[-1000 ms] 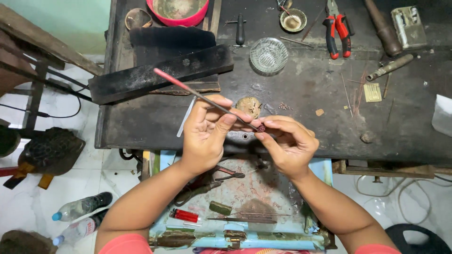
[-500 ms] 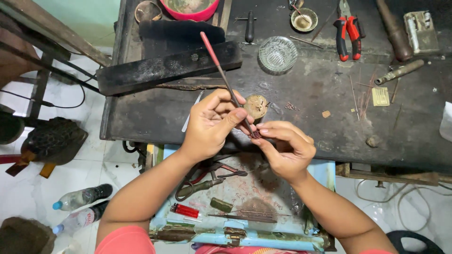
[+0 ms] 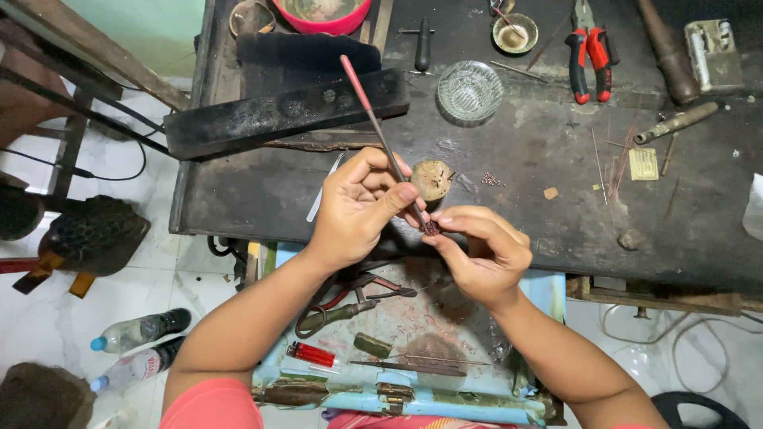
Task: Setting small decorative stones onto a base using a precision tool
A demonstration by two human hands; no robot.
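At the near edge of the workbench (image 3: 556, 206), above an open drawer (image 3: 445, 326): two bare hands, close together, fingertips almost meeting.

Left hand (image 3: 358, 208): closed around a thin red-handled tool (image 3: 380, 135), thumb and fingers pinching its lower shaft. Long axis runs from upper left, handle end over the bench, down and right to the tip at the other hand.

Right hand (image 3: 481, 254): thumb and forefinger pinched on a small dark piece (image 3: 431, 229), which the tool's tip meets. Too small to identify.

Just beyond the fingers: a round brownish disc (image 3: 431, 179) lying on the bench.

Bench surface: dark, stained, scratched. Holds a long black block (image 3: 286, 115), a clear glass dish (image 3: 470, 90), red-handled pliers (image 3: 589, 59), a small metal bowl (image 3: 514, 32), and a pink bowl (image 3: 322, 12) cut off by the top edge.

Drawer: worn and dusty inside, with scissors (image 3: 342, 306) and a red lighter (image 3: 314, 355).

Room: white tiled floor (image 3: 159, 270) at left, two plastic bottles (image 3: 139, 330) lying on it. Forearms partly hide the drawer's contents.
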